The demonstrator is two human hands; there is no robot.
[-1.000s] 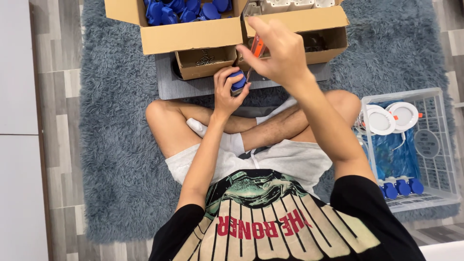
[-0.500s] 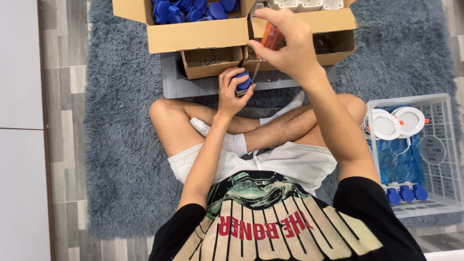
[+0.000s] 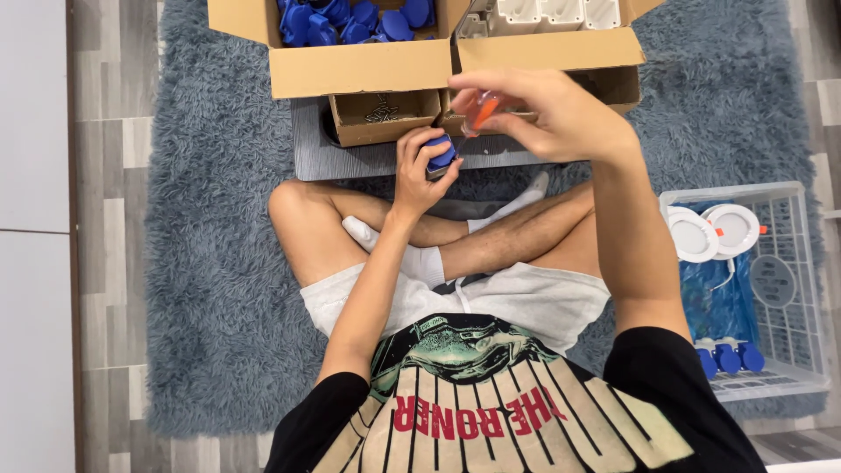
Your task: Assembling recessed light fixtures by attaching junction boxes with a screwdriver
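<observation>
I sit cross-legged on a shaggy blue-grey rug (image 3: 210, 263). My left hand (image 3: 420, 171) grips a small blue plastic part (image 3: 441, 155) above my shins. Raised higher, my right hand (image 3: 552, 114) pinches a small orange and clear piece (image 3: 482, 111) between thumb and fingers, just in front of the cardboard boxes. The two hands are apart, the right one above and to the right of the left.
An open cardboard box of blue parts (image 3: 350, 22) and one of white parts (image 3: 561, 13) stand ahead, with smaller boxes (image 3: 385, 114) on a grey board (image 3: 315, 153). A white wire basket (image 3: 780, 289) at my right holds round white discs (image 3: 714, 232) and blue parts (image 3: 727, 357).
My right hand has drawn back from the boxes toward me and lowered slightly with the orange piece. The left hand keeps its hold on the blue part, shifting a little.
</observation>
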